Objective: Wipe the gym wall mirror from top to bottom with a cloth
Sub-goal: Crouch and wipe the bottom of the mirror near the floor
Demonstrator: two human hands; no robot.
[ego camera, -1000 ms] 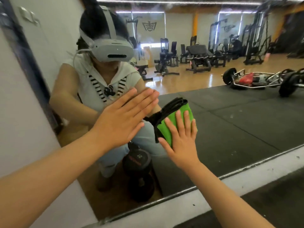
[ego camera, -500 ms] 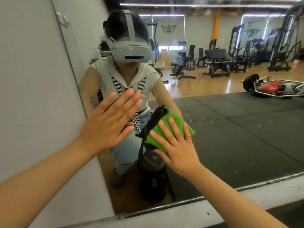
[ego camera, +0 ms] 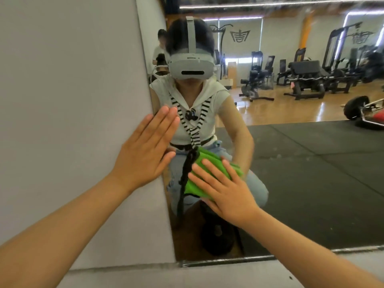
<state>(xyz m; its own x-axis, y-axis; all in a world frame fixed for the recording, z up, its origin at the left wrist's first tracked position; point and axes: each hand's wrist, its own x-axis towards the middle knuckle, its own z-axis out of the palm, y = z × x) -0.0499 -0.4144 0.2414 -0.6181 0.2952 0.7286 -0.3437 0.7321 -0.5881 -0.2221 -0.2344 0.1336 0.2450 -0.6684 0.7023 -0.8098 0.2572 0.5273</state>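
The wall mirror (ego camera: 301, 163) fills the right and centre of the head view, its left edge running down the middle. A folded green cloth (ego camera: 209, 165) with a black edge lies flat against the lower left part of the glass. My right hand (ego camera: 224, 192) presses the cloth to the mirror with straight, spread fingers. My left hand (ego camera: 145, 150) lies flat with straight fingers across the mirror's left edge, mostly on the grey wall (ego camera: 72, 121). Part of the cloth is hidden under my right hand.
The mirror's metal bottom rail (ego camera: 270, 257) runs just above a pale ledge (ego camera: 166, 275). In the glass I see a crouching person with a headset, a dumbbell, black floor mats, a loaded bar and gym machines.
Both hands have slid left toward the mirror's left edge. The cloth has moved lower on the glass, and my left hand now lies over the edge onto the wall.
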